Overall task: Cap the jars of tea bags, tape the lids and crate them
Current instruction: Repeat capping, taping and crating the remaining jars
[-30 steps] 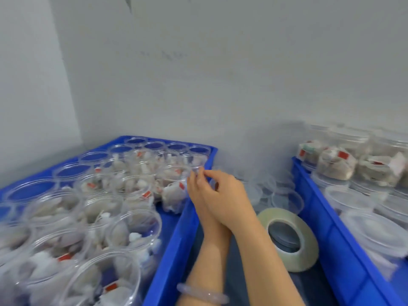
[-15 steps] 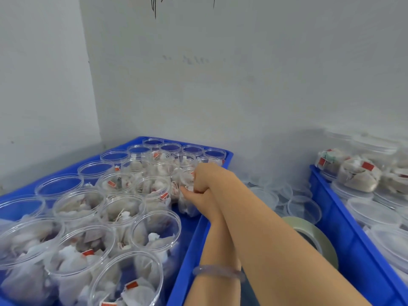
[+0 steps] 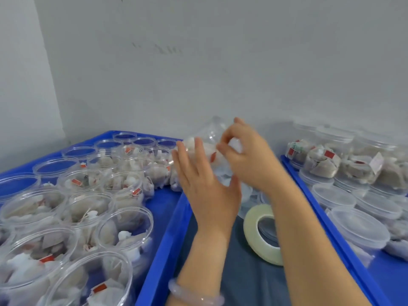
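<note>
Jar of tea bags (image 3: 204, 147) held aloft above the narrow strip between left crate rim (image 3: 159, 261) and right crate rim (image 3: 320, 217), where a tape roll (image 3: 254, 228) lies. Right hand (image 3: 249, 157) grips it with curled fingers, apparently near the mouth; blurred. Left hand (image 3: 205, 195) has straight fingers against its near side.

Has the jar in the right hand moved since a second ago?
Yes. The jar has risen and gone right: it stood inside the left crate by its right wall, and now the right hand holds it above that wall's far end.
</note>
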### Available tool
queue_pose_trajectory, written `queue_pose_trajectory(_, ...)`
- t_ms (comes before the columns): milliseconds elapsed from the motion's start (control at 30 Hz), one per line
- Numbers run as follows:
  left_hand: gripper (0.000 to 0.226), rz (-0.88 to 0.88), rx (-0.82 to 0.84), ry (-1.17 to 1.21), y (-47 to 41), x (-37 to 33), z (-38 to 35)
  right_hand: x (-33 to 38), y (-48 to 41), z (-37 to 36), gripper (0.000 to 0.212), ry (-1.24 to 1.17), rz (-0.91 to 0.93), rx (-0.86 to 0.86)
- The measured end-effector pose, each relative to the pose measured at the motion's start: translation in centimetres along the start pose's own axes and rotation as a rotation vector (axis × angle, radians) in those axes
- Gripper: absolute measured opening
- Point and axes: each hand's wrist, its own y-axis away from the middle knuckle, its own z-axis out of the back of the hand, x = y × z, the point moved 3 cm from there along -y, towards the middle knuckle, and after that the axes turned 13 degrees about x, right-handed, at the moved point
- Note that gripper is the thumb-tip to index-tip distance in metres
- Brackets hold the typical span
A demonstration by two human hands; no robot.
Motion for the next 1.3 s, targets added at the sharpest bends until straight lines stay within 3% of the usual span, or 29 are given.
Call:
queue_pose_trajectory(67,0.103,-0.051,0.107,0.005,0.1,-0.3,-1.3,-0.7,2.0,1.7,0.008,0.016,-0.033,0.002)
queue_pose_trajectory(133,0.101,0.003,0.208,0.013,1.3,0.2,-2.6,-2.3,3.4,1.1,0.008,0.079,-0.116,0.085)
queue_pose_trajectory(233,0.077,0.111,0.292,0.127,3.5,3.9,-4.3,-5.9,4.3,-2.3,0.016,0.075,-0.270,0.266)
queue_pose_trajectory(267,0.069,0.165,0.284,0.190,4.1,5.2,-4.6,-7.3,4.5,-3.2,0.016,0.007,-0.315,0.251)
queue_pose_trajectory(333,0.075,0.264,0.303,0.316,4.8,7.5,-5.3,-10.5,3.9,-4.3,0.010,-0.123,-0.424,0.100)
queue_pose_trajectory(433,0.082,0.280,0.358,0.407,5.0,9.0,-6.1,-13.9,1.8,-5.4,0.044,-0.086,-0.436,0.080)
queue_pose_trajectory(500,0.081,0.270,0.346,0.424,4.8,9.4,-6.4,-16.1,0.6,-6.0,0.048,-0.076,-0.437,0.168)
queue_pose_trajectory(600,0.082,0.253,0.343,0.421,4.9,9.7,-6.8,-19.2,0.5,-6.9,0.055,0.242,-0.540,0.420)
queue_pose_trajectory(633,0.082,0.253,0.347,0.422,4.9,9.8,-6.8,-19.9,0.8,-7.3,0.053,0.376,-0.533,0.426)
queue_pose_trajectory(733,0.083,0.239,0.363,0.446,4.8,9.9,-6.7,-19.4,1.4,-7.5,0.030,0.434,-0.398,0.235)
queue_pose_trajectory(800,0.087,0.246,0.384,0.477,4.8,9.9,-6.7,-18.3,1.6,-6.0,0.018,0.079,-0.402,-0.073)
queue_pose_trajectory(867,0.088,0.264,0.401,0.500,4.8,9.9,-6.8,-17.4,2.3,-3.2,0.007,-0.479,-0.446,-0.488)
queue_pose_trajectory(900,0.087,0.270,0.409,0.508,4.8,9.8,-6.9,-16.8,2.6,-2.2,0.007,-0.712,-0.483,-0.570)
queue_pose_trajectory(933,0.084,0.266,0.423,0.521,4.9,9.6,-6.9,-16.4,2.6,-1.6,0.010,-0.840,-0.514,-0.524)
queue_pose_trajectory(967,0.080,0.254,0.444,0.535,4.9,9.4,-7.0,-15.8,2.5,-1.4,0.013,-0.798,-0.561,-0.381)
queue_pose_trajectory(1033,0.076,0.233,0.482,0.555,5.0,9.2,-7.1,-14.3,2.5,-2.7,0.015,-0.401,-0.617,-0.047)
queue_pose_trajectory(1067,0.077,0.228,0.497,0.558,5.1,9.1,-7.2,-13.8,2.4,-3.5,0.014,-0.241,-0.587,-0.010)
queue_pose_trajectory(1133,0.078,0.245,0.518,0.559,5.1,9.2,-7.2,-12.4,2.2,-4.7,0.019,-0.163,-0.463,-0.060)
queue_pose_trajectory(1200,0.076,0.274,0.534,0.549,5.0,9.1,-7.2,-11.0,1.8,-5.2,0.026,-0.071,-0.396,0.005)
queue_pose_trajectory(1233,0.075,0.286,0.541,0.550,5.0,9.1,-7.2,-10.7,1.7,-5.5,0.032,-0.027,-0.397,0.082)
queue_pose_trajectory(1300,0.076,0.295,0.548,0.550,4.9,9.0,-7.4,-10.4,2.1,-6.1,0.074,0.086,-0.406,0.261)
